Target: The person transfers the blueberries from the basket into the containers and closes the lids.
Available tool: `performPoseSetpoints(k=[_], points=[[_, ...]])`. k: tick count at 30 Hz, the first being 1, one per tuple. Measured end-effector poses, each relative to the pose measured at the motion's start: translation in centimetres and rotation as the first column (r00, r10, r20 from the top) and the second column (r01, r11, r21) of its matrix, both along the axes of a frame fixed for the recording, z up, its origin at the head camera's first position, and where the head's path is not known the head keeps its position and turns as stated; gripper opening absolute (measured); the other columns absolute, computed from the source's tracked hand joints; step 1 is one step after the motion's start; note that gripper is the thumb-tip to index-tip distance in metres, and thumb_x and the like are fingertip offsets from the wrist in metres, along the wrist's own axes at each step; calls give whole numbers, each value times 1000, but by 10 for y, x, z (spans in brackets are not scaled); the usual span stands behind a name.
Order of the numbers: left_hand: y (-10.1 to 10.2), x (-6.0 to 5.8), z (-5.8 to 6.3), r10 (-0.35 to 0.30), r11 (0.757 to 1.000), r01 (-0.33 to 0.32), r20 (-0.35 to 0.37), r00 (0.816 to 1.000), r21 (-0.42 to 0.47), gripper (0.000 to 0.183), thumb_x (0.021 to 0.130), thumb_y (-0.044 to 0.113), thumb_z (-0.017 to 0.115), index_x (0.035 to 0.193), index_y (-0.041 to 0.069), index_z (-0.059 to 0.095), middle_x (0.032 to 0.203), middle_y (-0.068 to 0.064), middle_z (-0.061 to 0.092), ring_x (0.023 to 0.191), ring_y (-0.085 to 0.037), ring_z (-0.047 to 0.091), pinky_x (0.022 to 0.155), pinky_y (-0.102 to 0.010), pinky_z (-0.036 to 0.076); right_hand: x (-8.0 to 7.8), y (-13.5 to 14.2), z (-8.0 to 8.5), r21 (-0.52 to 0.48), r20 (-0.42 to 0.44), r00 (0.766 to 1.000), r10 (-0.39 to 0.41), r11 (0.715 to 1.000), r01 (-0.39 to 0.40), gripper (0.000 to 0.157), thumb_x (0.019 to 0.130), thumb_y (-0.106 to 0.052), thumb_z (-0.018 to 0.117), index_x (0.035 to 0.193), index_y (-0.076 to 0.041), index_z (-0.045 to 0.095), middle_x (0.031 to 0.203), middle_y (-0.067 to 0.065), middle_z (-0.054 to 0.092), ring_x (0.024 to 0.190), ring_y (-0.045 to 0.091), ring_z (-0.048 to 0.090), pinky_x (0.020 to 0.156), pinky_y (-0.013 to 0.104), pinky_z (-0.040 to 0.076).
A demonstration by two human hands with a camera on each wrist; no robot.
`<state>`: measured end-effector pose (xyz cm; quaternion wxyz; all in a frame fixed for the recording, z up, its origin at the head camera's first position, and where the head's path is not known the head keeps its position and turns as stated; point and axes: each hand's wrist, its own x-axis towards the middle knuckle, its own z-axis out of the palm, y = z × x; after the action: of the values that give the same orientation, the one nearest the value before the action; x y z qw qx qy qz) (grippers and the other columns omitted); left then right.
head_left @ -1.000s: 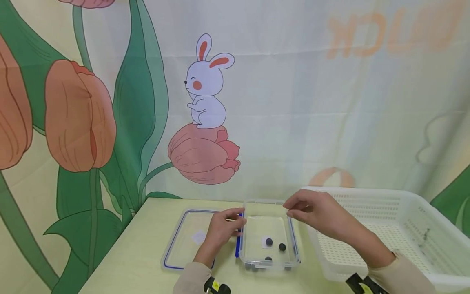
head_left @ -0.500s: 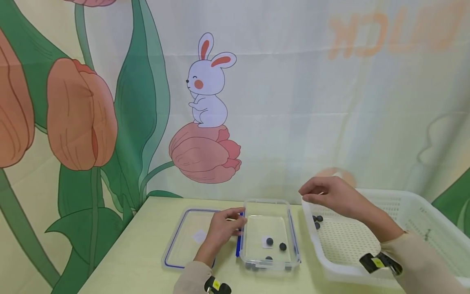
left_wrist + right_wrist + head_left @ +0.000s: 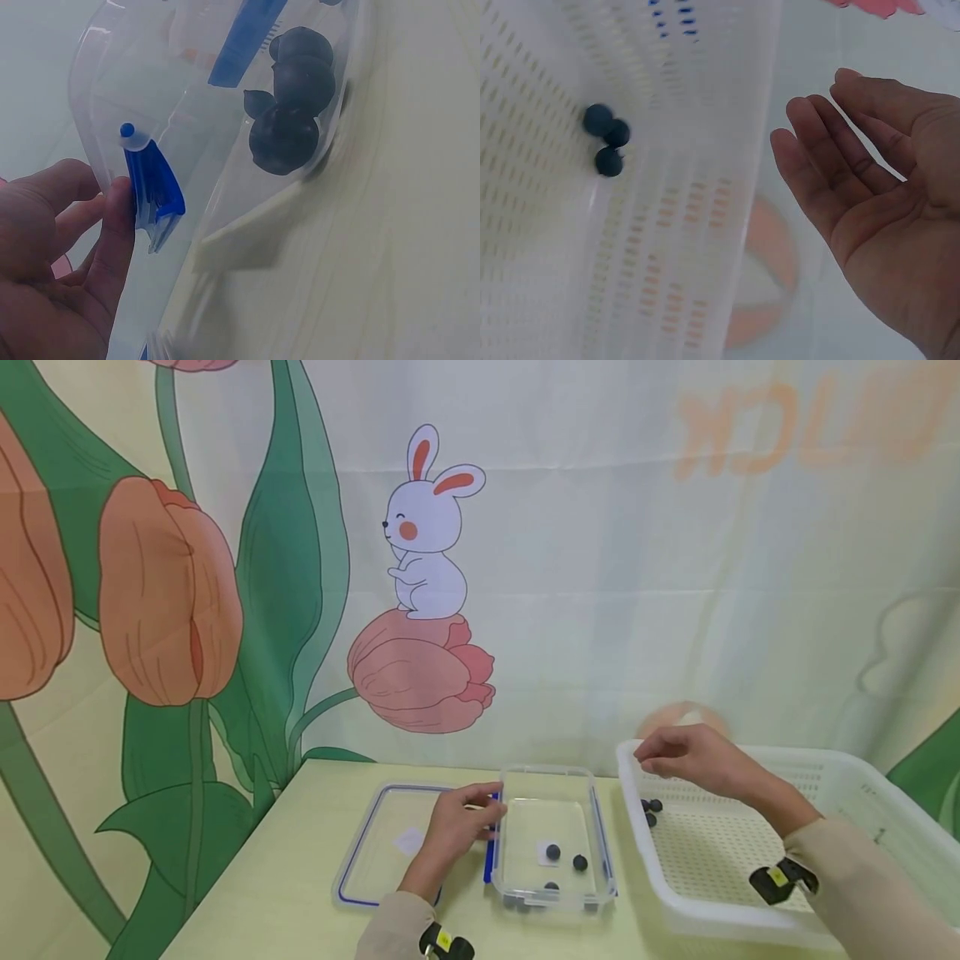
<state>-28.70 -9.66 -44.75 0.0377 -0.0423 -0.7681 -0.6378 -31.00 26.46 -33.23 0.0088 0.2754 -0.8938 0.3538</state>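
While the left hand rests its fingertips at the left wall of a clear box near the table's far edge, the right hand hangs above a white basket, at its far left corner, with fingers loosely bent. That is the head view, where dark balls lie in the box's near half, well apart from both hands. A lid lies between the box and the left edge of the table.

In the left wrist view, the fingers are apart, touching the box beside a blue latch; several balls huddle at the box's bottom, well apart from the fingertips.

In the right wrist view, the fingers are bent and apart, beside the basket's rim; three small balls sit together inside, below and apart from them.
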Motion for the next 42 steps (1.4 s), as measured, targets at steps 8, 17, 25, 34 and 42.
performPoseSetpoints(k=[8, 17, 25, 34, 42], points=[[0, 0, 1, -2, 1000, 2, -5, 1000, 3, 39, 94, 7, 79, 133, 5, 74, 105, -9, 67, 85, -17, 68, 72, -29, 66, -16, 16, -24, 2, 109, 994, -12, 1000, 12, 20, 102, -10, 72, 117, 3, 73, 108, 8, 75, 99, 26, 71, 81, 34, 63], [0, 0, 2, -1, 1000, 1, -2, 1000, 9, 40, 94, 7, 79, 133, 4, 74, 106, -10, 67, 86, -17, 68, 71, -28, 65, -31, 27, -48, 65, 85, 996, -10, 998, 5, 17, 99, -7, 74, 112, 4, 75, 102, 7, 74, 91, 22, 70, 74, 33, 61], [0, 0, 2, -4, 1000, 4, -2, 1000, 15, 39, 94, 7, 79, 133, 3, 74, 105, -10, 67, 85, -17, 68, 71, -28, 65, -33, 28, -59, 130, 73, 997, 13, 991, -22, 14, 96, -1, 75, 108, 5, 75, 101, 11, 74, 88, 22, 70, 71, 33, 61], [0, 1, 2, -8, 1000, 8, -3, 1000, 5, 39, 95, 7, 79, 133, 5, 74, 106, -9, 67, 86, -17, 68, 72, -29, 65, -37, 30, -68, 218, 52, 997, 51, 974, -62, 13, 91, 2, 78, 104, 2, 78, 99, 9, 75, 91, 23, 69, 74, 32, 60], [-1, 1, 2, -7, 1000, 7, 1, 1000, 13, 39, 94, 6, 79, 133, 4, 74, 107, -10, 67, 86, -18, 68, 72, -28, 65, -36, 28, -68, 292, 61, 998, 34, 955, -51, 14, 87, 5, 77, 100, 0, 77, 94, 5, 74, 86, 18, 65, 73, 33, 58]])
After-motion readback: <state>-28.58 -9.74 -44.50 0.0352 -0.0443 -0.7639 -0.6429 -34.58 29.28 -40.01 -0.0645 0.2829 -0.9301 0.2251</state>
